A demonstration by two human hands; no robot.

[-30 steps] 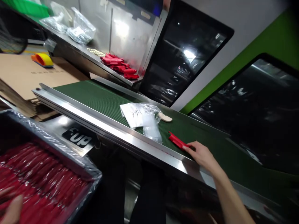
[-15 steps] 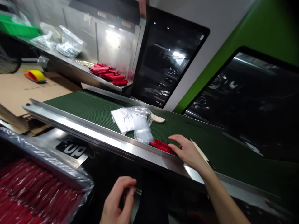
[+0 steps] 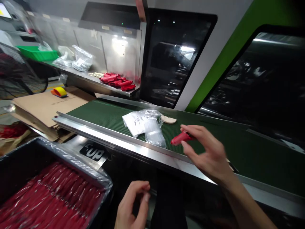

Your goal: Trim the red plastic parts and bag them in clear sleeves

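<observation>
The left hand (image 3: 132, 206) sits lowest in view, below the belt's edge, its fingers curled loosely toward the thumb; whether anything lies between them cannot be told. Just to its left stands a dark bin (image 3: 21, 159) lined with clear plastic film and filled with red pieces (image 3: 47, 197) laid side by side.

Above that runs a metal rail (image 3: 107, 140) along the near edge of a green conveyor belt (image 3: 100, 113). The right hand (image 3: 209, 152) is raised just over the belt beyond the rail, and its fingertips pinch one red plastic piece (image 3: 179, 139), which points left and is held clear of the belt. Just left of that piece a clear plastic bag (image 3: 146, 124) with handwriting on it lies on the belt, and a small pale flat part (image 3: 168, 120) rests beside the bag's far edge.

To the left, flattened cardboard (image 3: 45, 105) is stacked with a yellow and orange object (image 3: 59, 92) on top. Farther back, a steel shelf (image 3: 95, 83) carries a heap of red parts (image 3: 118, 82), clear bags (image 3: 76, 60) and a green tray (image 3: 35, 52).
</observation>
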